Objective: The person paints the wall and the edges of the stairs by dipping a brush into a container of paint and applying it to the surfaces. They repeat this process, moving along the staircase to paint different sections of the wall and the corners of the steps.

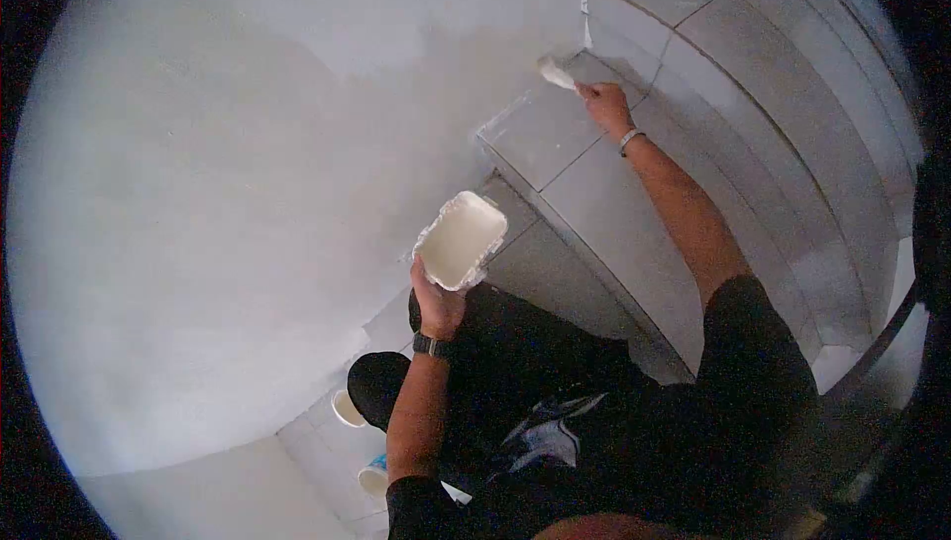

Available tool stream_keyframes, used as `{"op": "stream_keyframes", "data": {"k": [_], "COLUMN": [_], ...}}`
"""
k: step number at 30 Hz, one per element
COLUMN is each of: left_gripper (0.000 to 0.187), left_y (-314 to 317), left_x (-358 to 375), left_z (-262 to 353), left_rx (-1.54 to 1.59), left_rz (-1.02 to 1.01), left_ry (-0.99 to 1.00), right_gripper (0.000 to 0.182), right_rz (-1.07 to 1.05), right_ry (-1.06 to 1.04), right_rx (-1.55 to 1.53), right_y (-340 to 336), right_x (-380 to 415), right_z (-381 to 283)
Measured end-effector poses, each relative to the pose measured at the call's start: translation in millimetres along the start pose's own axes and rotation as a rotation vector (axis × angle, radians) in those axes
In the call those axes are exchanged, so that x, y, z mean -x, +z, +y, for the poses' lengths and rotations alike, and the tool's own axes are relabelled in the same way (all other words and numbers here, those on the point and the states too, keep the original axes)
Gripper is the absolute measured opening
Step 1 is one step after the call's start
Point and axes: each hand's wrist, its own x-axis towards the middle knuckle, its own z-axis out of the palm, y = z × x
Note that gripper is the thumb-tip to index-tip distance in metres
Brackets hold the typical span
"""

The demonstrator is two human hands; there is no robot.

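My left hand [438, 304] grips a rectangular paint tub [462, 241] from below, its rim crusted with dried white paint and pale paint inside. Up at the wall's lower edge, my right hand [607, 108] is closed around the handle of a paintbrush [557, 73]. The pale bristles point left, toward where the wall [466, 54] meets a tiled step [555, 134]. Whether the bristles touch the wall is hard to tell. A grey-beige patch of wall lies left of the brush, duller than the white around it.
Tiled stairs [733, 54] curve up along the right side. Below my left arm, a white bucket [347, 408] and a second container with a blue side [374, 479] stand on the tiled floor [322, 461]. A dark railing [882, 342] runs at the far right.
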Motion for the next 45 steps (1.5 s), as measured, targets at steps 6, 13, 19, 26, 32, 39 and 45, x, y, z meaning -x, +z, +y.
{"op": "stream_keyframes", "data": {"k": [6, 13, 19, 26, 32, 39, 45], "left_gripper": [0.060, 0.059, 0.058, 0.053, 0.053, 0.047, 0.053], "left_y": [3.0, 0.5, -2.0, 8.1, 10.9, 26.6, 33.8], "left_x": [-1.3, -0.6, -2.6, -0.9, -1.6, 9.8, 5.3], "left_z": [3.0, -0.5, -1.6, -2.4, -5.8, -7.9, -9.2], "left_rx": [-0.030, 0.058, 0.016, 0.081, 0.085, 0.077, -0.777], "left_rz": [0.015, 0.008, -0.019, 0.045, 0.061, 0.099, 0.147], "left_ry": [-0.014, -0.029, -0.012, 0.007, 0.024, 0.084, 0.370], "right_gripper": [0.047, 0.045, 0.044, 0.044, 0.046, 0.045, 0.043], "right_rz": [0.073, 0.006, 0.104, -0.035, -0.027, -0.151, 0.058], "right_ry": [-0.213, -0.089, 0.118, -0.062, 0.078, -0.032, -0.159], "right_rx": [0.111, -0.069, -0.423, 0.213, -0.329, -0.119, -0.066], "right_y": [-12.4, -77.7, -96.1, -36.0, -62.0, -75.3, -58.8], "right_x": [8.5, -23.8, 4.9, -8.9, -20.6, 7.4, 17.4], "right_z": [17.1, -80.9, -71.5, -6.7, -47.3, -28.2, -82.3]}}
